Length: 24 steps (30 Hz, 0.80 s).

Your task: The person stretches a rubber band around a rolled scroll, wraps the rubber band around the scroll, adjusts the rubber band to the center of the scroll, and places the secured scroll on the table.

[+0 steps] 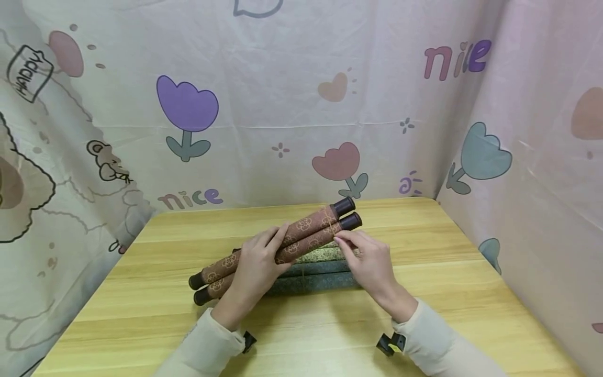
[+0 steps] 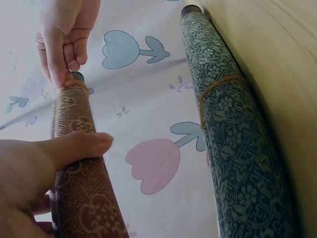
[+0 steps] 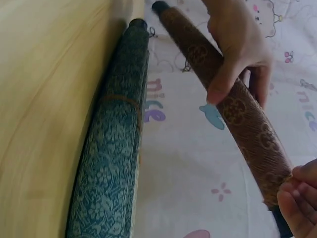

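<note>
A brown patterned scroll (image 1: 306,226), two rolls side by side with black end knobs, is raised and tilted with its right end up. My left hand (image 1: 258,262) grips it round the middle, thumb along the near roll. At its right end the thumb and fingers of my right hand (image 1: 373,262) pinch a thin tan elastic band (image 1: 331,224) that loops both rolls. Beneath lies a blue-green patterned scroll (image 1: 325,283), two rolls with its own band (image 2: 223,84). Just behind it is a yellow-green scroll (image 1: 320,255), partly hidden by the brown one and my hands.
All this is on a wooden table (image 1: 424,335). A printed cloth curtain (image 1: 282,94) stands behind the table and along both sides. Small black wrist cameras (image 1: 391,344) hang under the pale sleeves.
</note>
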Motion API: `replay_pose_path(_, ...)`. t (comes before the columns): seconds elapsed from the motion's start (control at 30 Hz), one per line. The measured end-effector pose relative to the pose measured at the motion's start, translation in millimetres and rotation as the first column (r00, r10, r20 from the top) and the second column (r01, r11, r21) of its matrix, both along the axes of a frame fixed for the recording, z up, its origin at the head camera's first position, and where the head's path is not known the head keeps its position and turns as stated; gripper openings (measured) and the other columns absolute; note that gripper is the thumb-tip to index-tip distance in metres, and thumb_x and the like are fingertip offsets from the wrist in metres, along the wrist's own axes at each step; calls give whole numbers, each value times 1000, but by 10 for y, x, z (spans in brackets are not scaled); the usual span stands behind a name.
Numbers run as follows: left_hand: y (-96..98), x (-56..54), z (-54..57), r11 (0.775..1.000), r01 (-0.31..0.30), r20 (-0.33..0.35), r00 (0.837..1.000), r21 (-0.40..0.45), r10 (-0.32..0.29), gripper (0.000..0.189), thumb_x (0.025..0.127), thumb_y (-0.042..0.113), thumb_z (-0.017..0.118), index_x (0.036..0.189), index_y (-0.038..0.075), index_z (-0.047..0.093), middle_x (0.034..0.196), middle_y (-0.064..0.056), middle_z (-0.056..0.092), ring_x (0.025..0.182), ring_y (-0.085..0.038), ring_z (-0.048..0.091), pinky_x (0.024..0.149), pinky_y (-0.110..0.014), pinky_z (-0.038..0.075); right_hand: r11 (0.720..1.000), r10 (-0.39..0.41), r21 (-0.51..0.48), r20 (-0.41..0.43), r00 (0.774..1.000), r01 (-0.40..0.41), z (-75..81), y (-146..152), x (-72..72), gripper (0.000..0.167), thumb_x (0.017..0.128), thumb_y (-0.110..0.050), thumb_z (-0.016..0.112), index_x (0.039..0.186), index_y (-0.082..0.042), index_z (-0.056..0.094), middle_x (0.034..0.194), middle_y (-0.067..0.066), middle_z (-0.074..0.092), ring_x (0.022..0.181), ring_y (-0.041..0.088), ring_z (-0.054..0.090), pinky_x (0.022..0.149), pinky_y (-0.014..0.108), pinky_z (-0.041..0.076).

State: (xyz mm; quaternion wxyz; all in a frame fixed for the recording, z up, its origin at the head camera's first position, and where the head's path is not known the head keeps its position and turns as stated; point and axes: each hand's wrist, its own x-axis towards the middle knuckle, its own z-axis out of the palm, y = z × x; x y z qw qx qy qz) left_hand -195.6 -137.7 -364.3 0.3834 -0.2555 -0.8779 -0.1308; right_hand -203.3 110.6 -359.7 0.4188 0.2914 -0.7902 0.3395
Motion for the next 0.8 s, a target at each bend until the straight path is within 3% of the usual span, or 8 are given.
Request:
replay_pose_path(0.2, 2, -8, -35, 997, -42, 38, 998, -69, 45, 91, 55, 29, 97, 135, 8, 60, 117, -14, 64, 99, -36, 64, 77, -56, 52, 999, -20, 34, -35, 999, 22, -9, 80, -23, 14, 83, -1, 75, 95, -6, 73, 84, 3, 70, 61, 7, 58, 51, 23, 48)
replay_pose_path(0.33, 2, -4, -37, 992, -52, 86, 994, -114, 62, 90, 58, 31, 96, 137, 11, 58, 121, -13, 63, 102, -37, 63, 78, -56, 51, 996, 6, 87, -48, 999, -2, -3, 152, -71, 18, 83, -2, 76, 100, -5, 72, 91, 6, 71, 75, 16, 67, 63, 32, 57)
replay_pose_path(0.47, 5, -14, -18, 989, -42, 114, 992, -144, 59, 88, 61, 32, 95, 137, 12, 57, 122, -13, 63, 103, -37, 62, 80, -56, 51, 985, 30, 168, -49, 998, -21, 47, 257, -128, 24, 83, -8, 77, 105, -4, 71, 98, 8, 71, 88, 23, 68, 74, 39, 58)
replay_pose_path(0.6, -1, -22, -12, 985, -35, 128, 990, -170, 57, 86, 62, 35, 94, 137, 13, 57, 122, -12, 62, 103, -36, 62, 81, -55, 51, 964, 45, 262, -30, 999, -36, 83, 374, -184, 33, 87, -22, 75, 113, -4, 68, 104, 9, 68, 96, 25, 63, 81, 41, 56)
replay_pose_path(0.8, -23, -8, -26, 979, -20, 157, 986, -203, 53, 87, 62, 35, 94, 137, 13, 57, 122, -12, 62, 104, -36, 62, 80, -55, 51, 910, 79, 410, -17, 997, -65, 73, 508, -249, 51, 89, -43, 70, 122, -5, 64, 112, 9, 63, 107, 28, 57, 96, 45, 47)
